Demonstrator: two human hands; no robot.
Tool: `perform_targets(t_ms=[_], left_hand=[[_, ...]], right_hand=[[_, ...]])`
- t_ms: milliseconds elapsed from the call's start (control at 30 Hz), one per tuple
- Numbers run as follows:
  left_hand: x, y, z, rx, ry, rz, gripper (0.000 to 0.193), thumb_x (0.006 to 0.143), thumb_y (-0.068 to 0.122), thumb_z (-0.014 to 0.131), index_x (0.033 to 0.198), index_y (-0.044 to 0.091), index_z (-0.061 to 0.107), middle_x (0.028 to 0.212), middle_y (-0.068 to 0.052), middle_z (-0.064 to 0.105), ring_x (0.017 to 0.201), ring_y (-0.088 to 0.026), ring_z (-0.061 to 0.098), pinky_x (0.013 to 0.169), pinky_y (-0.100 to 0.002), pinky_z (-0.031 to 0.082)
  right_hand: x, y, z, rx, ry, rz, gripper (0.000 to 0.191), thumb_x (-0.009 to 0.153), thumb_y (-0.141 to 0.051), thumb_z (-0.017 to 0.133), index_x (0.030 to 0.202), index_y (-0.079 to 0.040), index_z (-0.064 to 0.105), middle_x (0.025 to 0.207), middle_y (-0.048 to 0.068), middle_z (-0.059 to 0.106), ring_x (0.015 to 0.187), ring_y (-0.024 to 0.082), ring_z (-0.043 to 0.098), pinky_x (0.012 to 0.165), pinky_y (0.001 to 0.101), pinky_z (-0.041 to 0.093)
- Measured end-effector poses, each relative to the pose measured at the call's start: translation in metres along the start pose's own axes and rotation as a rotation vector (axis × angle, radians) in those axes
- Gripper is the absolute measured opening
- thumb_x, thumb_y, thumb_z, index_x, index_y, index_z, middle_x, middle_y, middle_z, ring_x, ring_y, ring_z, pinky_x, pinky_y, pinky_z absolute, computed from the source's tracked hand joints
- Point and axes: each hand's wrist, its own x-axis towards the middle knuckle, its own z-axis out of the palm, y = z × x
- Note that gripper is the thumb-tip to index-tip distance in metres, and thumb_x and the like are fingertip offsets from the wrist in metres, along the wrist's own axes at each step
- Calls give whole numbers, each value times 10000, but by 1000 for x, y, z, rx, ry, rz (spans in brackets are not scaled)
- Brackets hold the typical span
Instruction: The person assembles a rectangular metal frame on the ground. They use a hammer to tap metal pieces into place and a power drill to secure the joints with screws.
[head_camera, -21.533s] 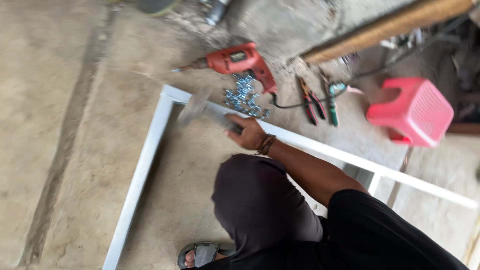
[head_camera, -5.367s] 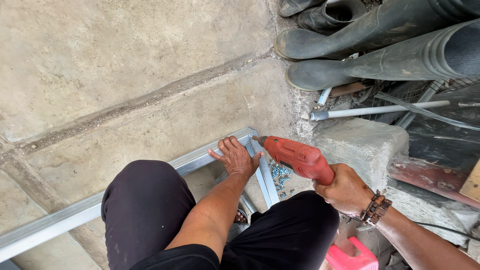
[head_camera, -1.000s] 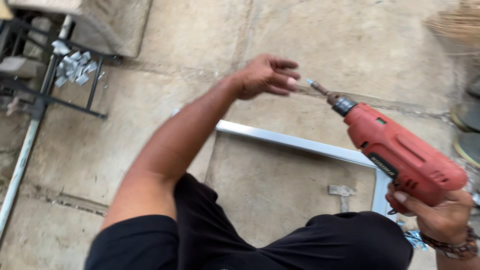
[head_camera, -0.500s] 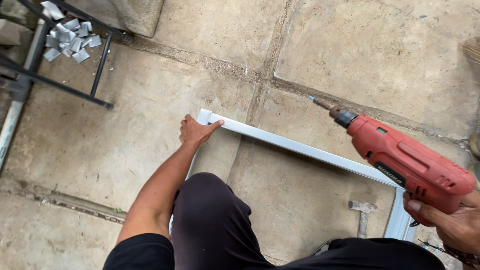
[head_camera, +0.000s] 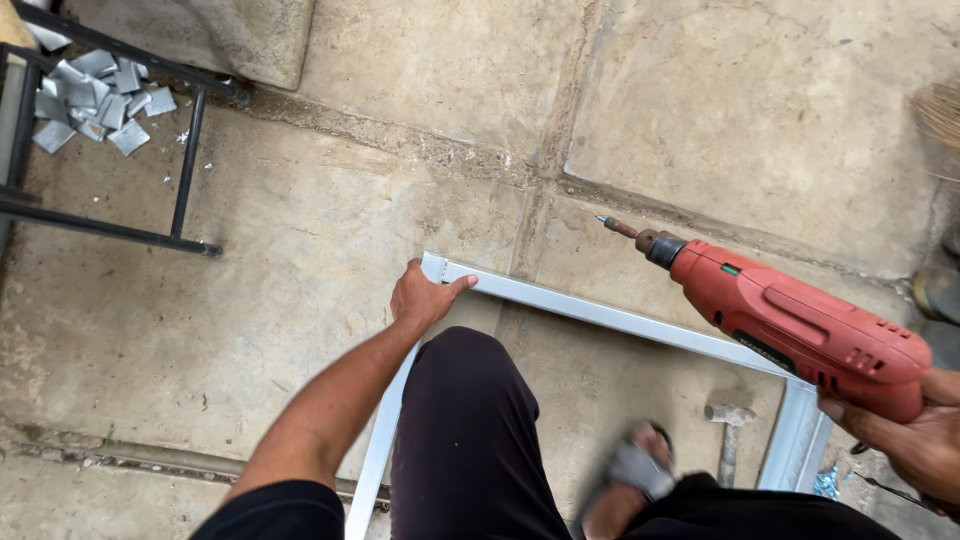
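Head view, left hand (head_camera: 425, 297) fingers pressed on frame corner (head_camera: 440, 268), right hand (head_camera: 915, 445) cut off, gripping red drill (head_camera: 800, 325).

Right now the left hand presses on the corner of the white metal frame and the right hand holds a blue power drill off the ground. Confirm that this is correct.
Not quite: the power drill is red, not blue. The head view shows the right hand holding it off the ground, bit pointing toward the white metal frame, while the left hand presses on the frame's corner.
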Motion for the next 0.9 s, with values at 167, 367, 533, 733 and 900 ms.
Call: perform_targets(t_ms=[167,367,533,733,900], left_hand=[[42,3,-9,171,-338,-90,992,590,753,836,1117,-71,669,1100,-235,744,1063,-343,733,911,-416,593],[29,0,-5,145,-258,-70,1166,548,766,893,1222,-133,583,1150,-274,692,1100,-363,695,975,-399,556],[-8,25,19,117,138,-191,1231,476,759,876,1375,8,500,1354,-174,579,1302,-325,532,1143,-534,348],[-2,42,19,177,82,-325,1312,423,735,910,1434,63,414,1484,-134,425,1457,-300,303,1194,-664,95],[4,37,23,197,77,-273,1298,418,764,896,1403,59,430,1412,-121,475,1403,-293,377,1208,-593,156]], right_hand=[[45,9,9,72,-25,-1,468,845,-65,837,1298,-5,735,960,175,764,767,241,773,597,400,617],[97,-15,6,66,-106,-320,471,756,-105,829,1217,-29,766,909,100,780,777,163,754,734,310,587],[153,-36,10,-89,-265,-180,485,702,-122,896,1171,-77,779,831,89,779,732,185,739,675,330,615],[196,-27,26,21,-309,-178,512,680,-116,895,1177,-69,780,835,97,777,715,205,744,657,336,618],[223,-1,42,145,-315,-360,511,670,-134,882,1166,-61,780,888,76,777,759,169,748,681,300,608]])
